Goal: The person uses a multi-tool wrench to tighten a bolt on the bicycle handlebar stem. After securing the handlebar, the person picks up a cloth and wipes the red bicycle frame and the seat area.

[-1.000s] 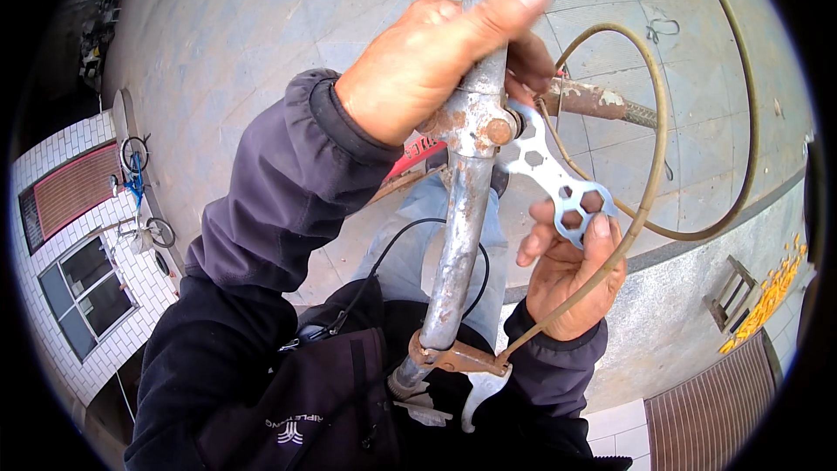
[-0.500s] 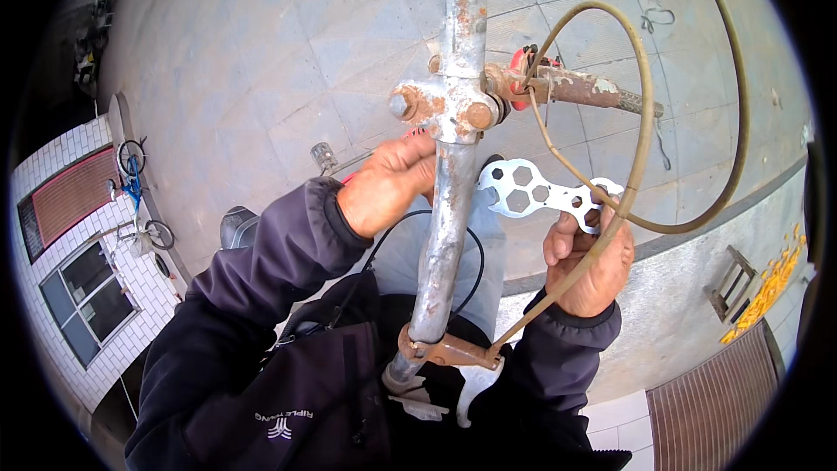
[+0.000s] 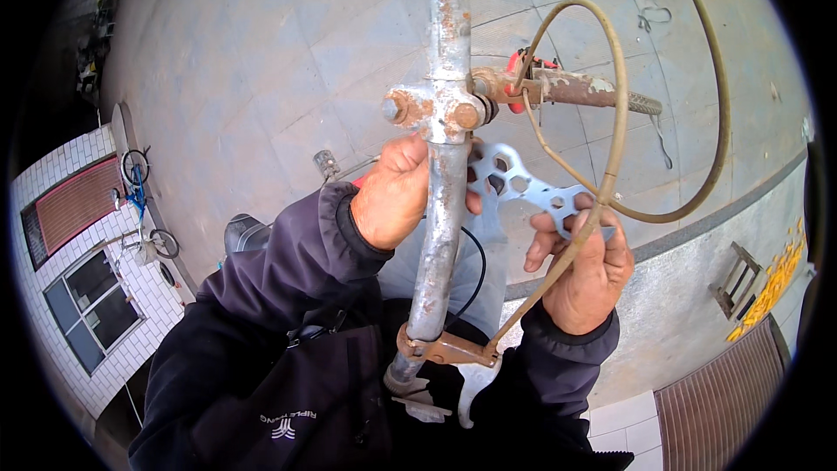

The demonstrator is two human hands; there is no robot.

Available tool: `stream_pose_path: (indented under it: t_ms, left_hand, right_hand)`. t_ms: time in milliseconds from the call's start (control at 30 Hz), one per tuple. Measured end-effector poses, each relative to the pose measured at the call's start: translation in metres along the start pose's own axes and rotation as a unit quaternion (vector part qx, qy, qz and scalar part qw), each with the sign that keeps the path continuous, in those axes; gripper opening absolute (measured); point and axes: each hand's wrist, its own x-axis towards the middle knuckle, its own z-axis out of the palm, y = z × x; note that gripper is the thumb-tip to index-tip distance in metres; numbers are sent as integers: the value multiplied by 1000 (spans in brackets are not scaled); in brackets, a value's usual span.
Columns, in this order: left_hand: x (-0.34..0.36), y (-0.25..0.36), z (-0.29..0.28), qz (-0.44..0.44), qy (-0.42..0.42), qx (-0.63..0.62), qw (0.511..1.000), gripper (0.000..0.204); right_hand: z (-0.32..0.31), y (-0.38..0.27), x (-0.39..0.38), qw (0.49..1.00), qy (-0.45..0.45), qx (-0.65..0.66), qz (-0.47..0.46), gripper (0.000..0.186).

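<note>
A rusty silver handlebar (image 3: 442, 244) runs lengthwise before me, with a bolted stem clamp (image 3: 440, 113) on its upper part. In my right hand (image 3: 588, 275) is a flat silver multi-hole wrench (image 3: 529, 185), pinched at its narrower end between thumb and fingers. The wrench's wide end lies tilted close beside the handlebar, just below the clamp. My left hand (image 3: 392, 196) is curled behind the bar under the clamp, and a fingertip shows on the bar's right side. The bar hides what those fingers hold, if anything.
A tan cable (image 3: 621, 105) loops over my right hand to the brake lever (image 3: 475, 392) at the bar's near end. A rusty tube (image 3: 584, 87) extends right from the clamp. A blue bicycle (image 3: 135, 192) stands far left; a wooden stool (image 3: 738, 282) is at right.
My right hand has tilted the wrench, and its wide end has shifted left toward the handlebar. My left hand has moved slightly right, with a fingertip now showing past the bar.
</note>
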Motion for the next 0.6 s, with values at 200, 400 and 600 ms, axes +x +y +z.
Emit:
stream_pose_path:
  t_ms: [200, 400, 600]
  left_hand:
    - [0, 6, 0, -71, -16, -23, 997, 18]
    - [8, 11, 0, -58, -33, -24, 997, 32]
    - [15, 11, -10, -40, -151, -76, 985, 38]
  right_hand:
    - [-11, -6, 2, 994, -110, -13, -20, 36]
    - [-14, 0, -7, 961, -266, 77, 4, 51]
    - [-8, 1, -11, 962, -175, 175, 119, 50]
